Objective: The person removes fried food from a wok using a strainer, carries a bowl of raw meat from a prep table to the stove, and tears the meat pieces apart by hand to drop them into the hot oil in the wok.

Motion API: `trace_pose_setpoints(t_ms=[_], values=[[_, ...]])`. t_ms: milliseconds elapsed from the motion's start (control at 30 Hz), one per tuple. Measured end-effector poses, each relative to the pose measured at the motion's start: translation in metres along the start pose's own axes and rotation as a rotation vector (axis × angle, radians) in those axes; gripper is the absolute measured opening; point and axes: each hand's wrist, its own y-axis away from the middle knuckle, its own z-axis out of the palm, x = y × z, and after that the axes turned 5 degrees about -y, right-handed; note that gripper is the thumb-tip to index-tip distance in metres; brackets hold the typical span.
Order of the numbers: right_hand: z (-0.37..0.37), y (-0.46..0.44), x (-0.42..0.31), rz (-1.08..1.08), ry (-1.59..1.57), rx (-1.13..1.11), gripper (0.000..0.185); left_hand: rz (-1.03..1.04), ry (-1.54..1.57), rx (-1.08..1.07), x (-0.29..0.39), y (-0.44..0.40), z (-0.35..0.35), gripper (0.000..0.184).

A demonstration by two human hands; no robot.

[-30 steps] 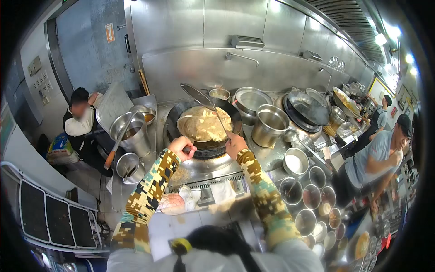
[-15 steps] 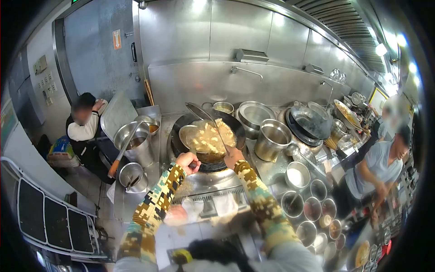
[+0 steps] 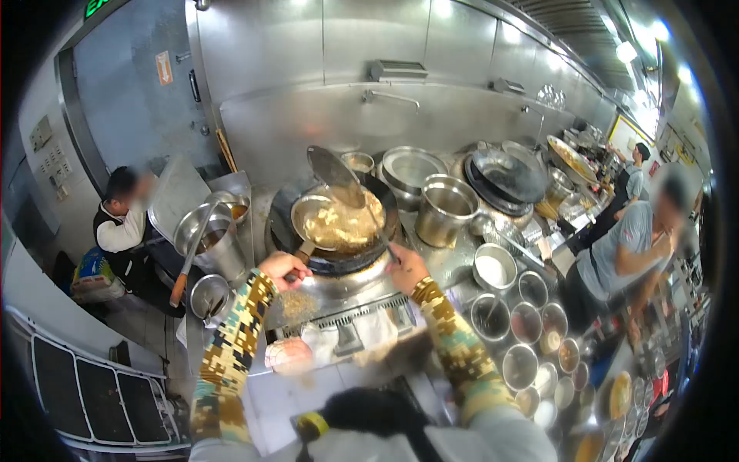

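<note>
While L hand (image 3: 281, 271) clamped metal scoop's (image 3: 307, 208) hdl & R hand (image 3: 406, 269) gripped skimmer's (image 3: 329, 165) hdl, food pcs. (image 3: 346, 219) sat in wok (image 3: 280, 223), nr. skimmer. Poss. fault: pcs. slopping past wok rim; likely cause: skimmer tipped or scoop jerked.

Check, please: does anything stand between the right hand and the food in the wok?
Only the near edge of the wok and the handle in the right hand; nothing else visible blocks the food.

Grey door (image 3: 127, 115), orange sign (image 3: 164, 68); wall tap (image 3: 392, 97)
</note>
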Motion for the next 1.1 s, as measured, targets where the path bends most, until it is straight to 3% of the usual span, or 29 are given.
trace_pose_setpoints(t_ms=[100,167,233,267,300,333,367,533,633,667,767,800,900,1000,1100], values=[[-0.038,0.018,-0.002,-0.080,0.156,0.033,0.051,-0.036,-0.068,-0.054,0.005,0.007,-0.017,0.017],[-0.070,0.021,-0.020,0.040,0.244,-0.096,0.050,-0.029,-0.070,-0.065,0.009,0.014,-0.015,0.020],[-0.094,0.017,-0.017,-0.012,0.374,-0.185,0.049,-0.047,-0.035,-0.030,0.017,0.026,-0.002,0.021],[-0.107,0.012,-0.017,-0.075,0.446,-0.205,0.049,-0.046,-0.042,-0.023,0.019,0.027,0.002,0.013],[-0.118,0.006,-0.022,-0.139,0.516,-0.225,0.049,-0.069,-0.036,-0.043,0.021,0.025,0.002,0.012],[-0.132,-0.002,-0.045,-0.069,0.599,-0.336,0.048,-0.076,-0.013,-0.050,0.022,0.025,0.004,0.012],[-0.143,-0.010,-0.045,-0.177,0.618,-0.344,0.048,-0.084,0.009,-0.059,0.024,0.024,0.007,0.012],[-0.128,-0.047,-0.047,-0.045,0.870,-0.498,0.048,-0.038,0.063,-0.054,0.022,0.023,0.033,0.021],[-0.105,-0.032,-0.032,0.025,0.729,-0.453,0.033,-0.037,0.131,-0.058,0.014,0.008,0.044,0.020],[-0.097,-0.021,-0.027,0.048,0.670,-0.421,0.042,-0.047,0.138,-0.121,0.007,-0.009,0.038,0.021],[-0.094,0.018,-0.050,0.394,0.064,-0.344,0.058,0.005,0.205,0.004,0.002,-0.001,0.068,0.021],[-0.098,0.024,-0.047,0.350,-0.029,-0.311,0.061,-0.003,0.187,-0.013,0.001,-0.005,0.069,0.020],[-0.097,0.024,-0.030,0.420,-0.093,-0.186,0.059,0.009,0.224,-0.039,-0.001,-0.015,0.070,0.017],[-0.066,0.016,0.020,0.357,0.093,-0.183,0.060,0.015,0.223,-0.043,0.003,-0.018,0.079,0.016],[-0.027,0.034,0.039,0.249,0.015,-0.129,0.058,-0.051,0.268,-0.112,0.004,-0.025,0.078,0.005]])
